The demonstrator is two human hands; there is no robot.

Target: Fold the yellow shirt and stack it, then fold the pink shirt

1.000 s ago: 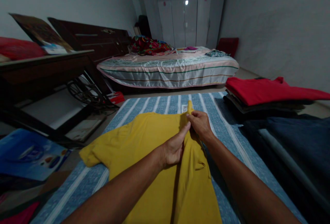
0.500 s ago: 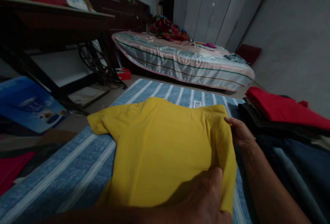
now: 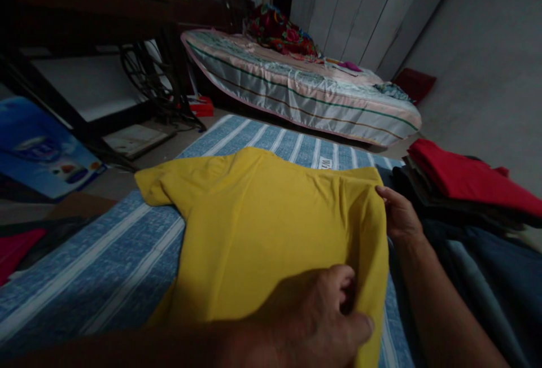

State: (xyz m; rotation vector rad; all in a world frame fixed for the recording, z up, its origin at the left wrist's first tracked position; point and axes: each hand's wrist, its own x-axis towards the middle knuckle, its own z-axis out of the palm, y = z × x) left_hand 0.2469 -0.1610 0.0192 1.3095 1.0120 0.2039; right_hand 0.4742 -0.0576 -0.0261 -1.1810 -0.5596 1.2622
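Note:
A yellow T-shirt (image 3: 271, 227) lies spread on a blue and white striped cloth, one short sleeve stretched out to the left. Its right side is folded inward, with creases running down from the shoulder. My right hand (image 3: 402, 213) pinches the shirt's upper right edge between thumb and fingers. Reaching across from the lower left, my left hand (image 3: 322, 317) is over the lower right part of the shirt. Its thumb and curled forefinger are apart, with no fabric visibly gripped between them; its other fingers are partly hidden.
The striped cloth (image 3: 122, 244) extends beneath the shirt. Folded clothes with a red garment (image 3: 470, 176) on top are stacked at right, beside dark trousers (image 3: 486, 277). A bed (image 3: 296, 91) stands behind. On the left are a treadle table (image 3: 84, 29) and a blue box (image 3: 42, 153).
My left hand has loosened from the folded side of the shirt, its thumb and forefinger spreading apart. My right hand keeps its pinch at the edge. The camera view has tilted slightly down.

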